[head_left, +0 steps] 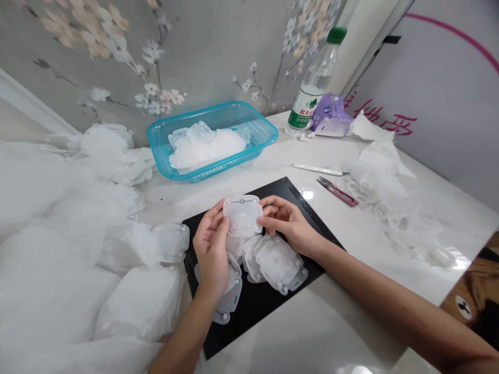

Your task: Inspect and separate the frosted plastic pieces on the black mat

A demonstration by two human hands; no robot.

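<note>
A translucent white plastic piece (243, 217), with rounded corners and a grey line with dots along its top edge, is held up between both hands. My left hand (212, 244) pinches its left edge with thumb and fingers. On the opposite edge, my right hand (286, 223) grips it the same way. Beneath them a black mat (249, 324) carries several similar pieces. Some of these overlap in a loose pile (278, 262) below my right hand, and others (230, 298) lie partly hidden behind my left wrist.
A large heap of white pieces (58, 239) covers the left side. Behind the mat stands a blue basket (212, 115) with more pieces inside. To the right lie thread snips (337, 191), a white pen-like tool (317, 169) and clear scraps (413, 234). A water bottle (312, 93) and purple packet (331, 115) stand behind.
</note>
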